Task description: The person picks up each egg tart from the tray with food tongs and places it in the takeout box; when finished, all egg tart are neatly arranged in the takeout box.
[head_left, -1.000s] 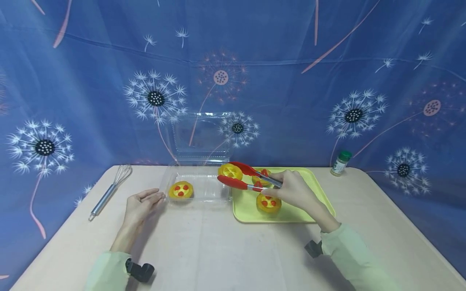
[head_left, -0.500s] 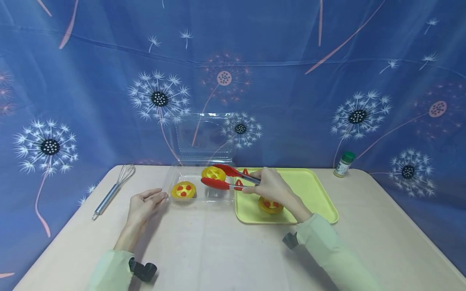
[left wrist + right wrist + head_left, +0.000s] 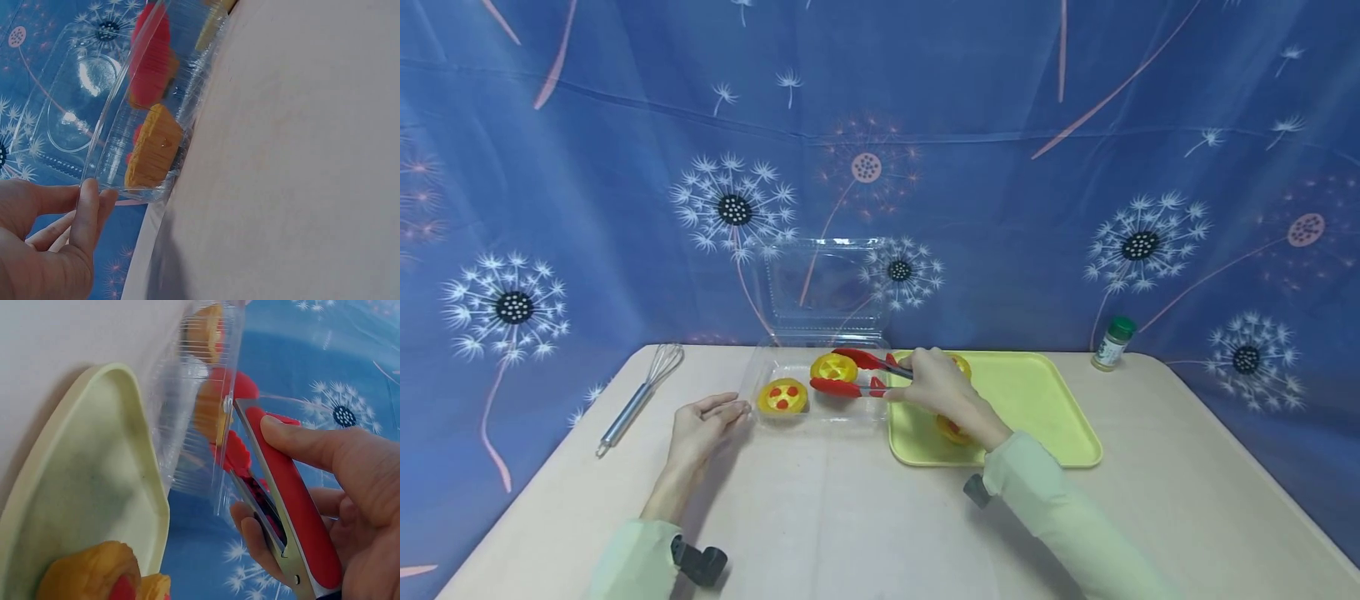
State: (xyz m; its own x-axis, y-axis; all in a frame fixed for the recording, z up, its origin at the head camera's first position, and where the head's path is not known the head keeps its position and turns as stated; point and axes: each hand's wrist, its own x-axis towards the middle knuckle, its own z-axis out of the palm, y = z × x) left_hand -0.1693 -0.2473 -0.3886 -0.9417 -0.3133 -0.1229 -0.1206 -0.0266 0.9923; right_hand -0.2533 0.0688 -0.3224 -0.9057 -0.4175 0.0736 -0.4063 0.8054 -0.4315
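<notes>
My left hand (image 3: pixel 698 429) pinches the left rim of a clear plastic clamshell container (image 3: pixel 103 134), whose lid stands up behind it. With my right hand (image 3: pixel 946 390) I grip red-tipped metal tongs (image 3: pixel 290 500). Their red heads lie on either side of a yellow tart (image 3: pixel 833 367) inside the container's right part. Beside it in the left part sits another tart (image 3: pixel 783 397) topped with red pieces. To the right is a yellow tray (image 3: pixel 1037 417) bearing two more tarts, a front tart (image 3: pixel 953 430) and a back tart (image 3: pixel 962 366), both partly hidden by my right hand.
A metal whisk (image 3: pixel 638 402) lies at the left of the table (image 3: pixel 850 517). At the back right stands a green-capped seasoning jar (image 3: pixel 1113 343). A blue dandelion-print cloth (image 3: pixel 1000 208) hangs right behind the table.
My right hand has carried the tart in the tongs leftward from the tray's edge and lowered it into the container. My left hand stays at the container's rim.
</notes>
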